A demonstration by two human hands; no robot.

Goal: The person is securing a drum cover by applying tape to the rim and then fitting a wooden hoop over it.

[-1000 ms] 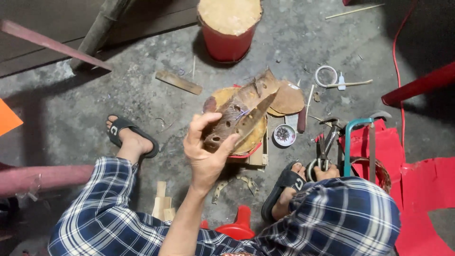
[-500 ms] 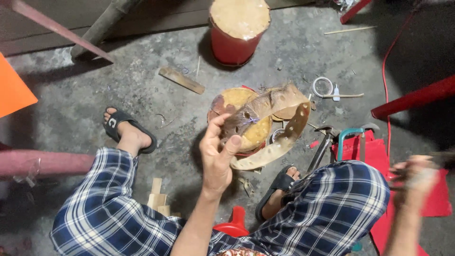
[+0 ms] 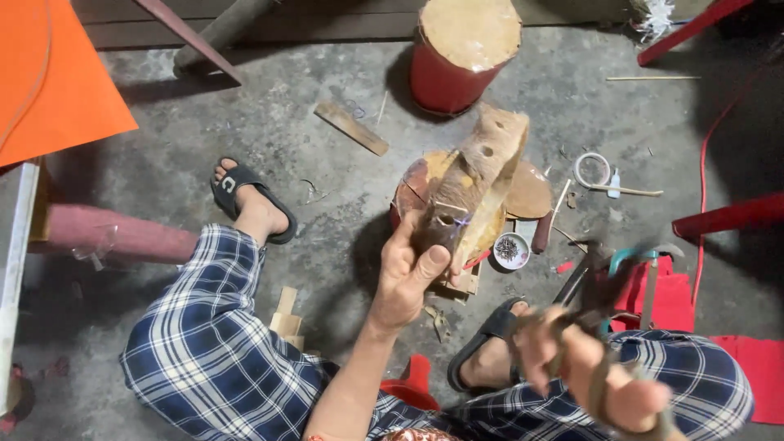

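Observation:
My left hand (image 3: pixel 411 274) grips the lower end of a brown wooden piece (image 3: pixel 482 167) with holes in it, held up tilted toward the upper right above a round wooden block (image 3: pixel 425 175) on the floor. My right hand (image 3: pixel 592 367), blurred at the lower right, is closed around a dark metal tool (image 3: pixel 590 290) whose kind I cannot make out. The two hands are apart, the right one lower and nearer to me.
A red drum with a wooden top (image 3: pixel 461 49) stands at the back. A small bowl of nails (image 3: pixel 511 249), a wooden stick (image 3: pixel 352 127), a white ring (image 3: pixel 591 169), red bags (image 3: pixel 653 290) and an orange sheet (image 3: pixel 49 73) lie around. My sandalled feet (image 3: pixel 249 204) rest on concrete.
My left hand has turned the wooden piece so that it points up and to the right. My right hand has come in from the right edge, holding a tool.

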